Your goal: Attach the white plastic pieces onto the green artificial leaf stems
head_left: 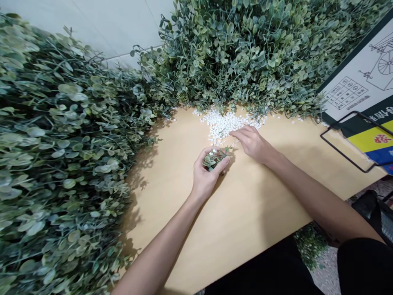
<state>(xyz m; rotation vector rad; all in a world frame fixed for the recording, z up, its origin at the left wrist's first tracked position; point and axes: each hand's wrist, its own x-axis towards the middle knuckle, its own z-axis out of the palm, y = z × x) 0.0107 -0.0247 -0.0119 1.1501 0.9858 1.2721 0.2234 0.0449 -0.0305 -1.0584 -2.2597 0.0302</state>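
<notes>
A small artificial leaf sprig (210,160) with a white piece among its leaves is held in my left hand (204,176), thumb and fingers curled around it just above the table. My right hand (251,142) is at the near right edge of a spread heap of small white pieces (225,121). Its fingertips are pinched together by the heap; whatever they grip is too small to make out. Between the hands a few loose white pieces lie on the wooden table (184,221).
Piles of artificial foliage line the left side (67,164) and the back (233,57) of the table. At right stands a printed board (353,94) with a black wire frame (344,155) in front of it. More foliage (310,245) lies below the table's near edge.
</notes>
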